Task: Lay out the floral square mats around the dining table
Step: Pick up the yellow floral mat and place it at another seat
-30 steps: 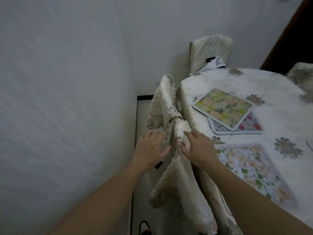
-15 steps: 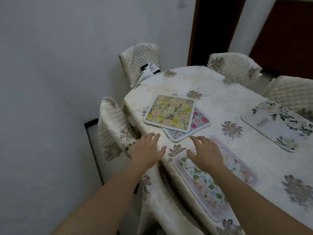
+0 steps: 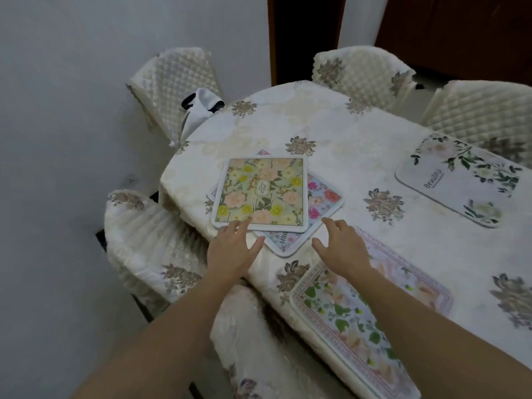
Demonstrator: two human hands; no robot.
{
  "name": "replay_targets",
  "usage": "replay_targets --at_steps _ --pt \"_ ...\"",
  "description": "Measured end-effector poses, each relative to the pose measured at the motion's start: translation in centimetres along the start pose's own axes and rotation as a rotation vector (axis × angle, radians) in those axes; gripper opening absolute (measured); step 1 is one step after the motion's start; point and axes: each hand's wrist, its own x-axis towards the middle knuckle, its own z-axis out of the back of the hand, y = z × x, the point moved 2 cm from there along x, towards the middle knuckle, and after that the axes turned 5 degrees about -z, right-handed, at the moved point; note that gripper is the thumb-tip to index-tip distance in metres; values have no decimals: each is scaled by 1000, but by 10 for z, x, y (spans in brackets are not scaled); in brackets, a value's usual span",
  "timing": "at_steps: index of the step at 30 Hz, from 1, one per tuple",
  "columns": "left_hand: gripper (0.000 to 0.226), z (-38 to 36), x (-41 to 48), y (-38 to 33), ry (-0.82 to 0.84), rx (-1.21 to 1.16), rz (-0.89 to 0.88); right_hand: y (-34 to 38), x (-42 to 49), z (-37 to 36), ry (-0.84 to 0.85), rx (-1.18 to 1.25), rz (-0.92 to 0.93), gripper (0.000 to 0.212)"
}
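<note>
A green-and-yellow floral square mat (image 3: 262,192) lies on top of a blue mat with pink flowers (image 3: 322,201) near the table's left end. My left hand (image 3: 231,250) hovers open at the top mat's near edge, fingertips touching or almost touching it. Open and empty, my right hand (image 3: 342,246) is just right of the stack's near corner. A pink-bordered leafy mat (image 3: 354,321) lies under my right forearm. A white mat with dark leaves (image 3: 457,180) lies at the far right.
The dining table (image 3: 331,131) wears a cream floral cloth. Quilted chair covers stand around it: two on the left (image 3: 175,79) (image 3: 144,234), two at the back (image 3: 362,70) (image 3: 486,108). A white cloth (image 3: 198,108) rests on the back-left chair. A grey wall runs along the left.
Both hands left the chair cover at the table's side and moved up over the table toward the stacked mats. The view swung from the wall to the table.
</note>
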Motion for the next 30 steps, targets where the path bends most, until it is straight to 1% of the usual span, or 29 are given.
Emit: replay_targets --at_steps 6,10,12,15,17,19,23,27,28,30 --pt "67 -27 72 72 108 -68 148 27 62 -22 -13 67 -142 58" --pt "64 -38 111 110 56 -87 198 42 98 -30 -6 107 -200 60" --pt "63 -44 128 122 66 -83 214 45 116 -33 -11 133 -233 58" --pt "60 -50 152 134 91 -83 209 49 141 -37 -12 152 -286 55" --pt "59 -54 165 138 94 -107 201 52 157 -40 -9 152 -318 58" --pt "60 -59 177 141 101 -143 197 53 171 -43 -8 159 -352 61" --pt "61 -66 195 144 108 -187 207 55 191 -50 -22 195 -410 58" --pt "65 -71 206 143 106 -321 286 58 206 -57 -30 342 -501 60" --pt "64 -71 209 143 100 -363 316 58 209 -59 -40 380 -522 60" --pt "52 -72 212 144 85 -477 358 58 214 -59 -69 451 -552 54"
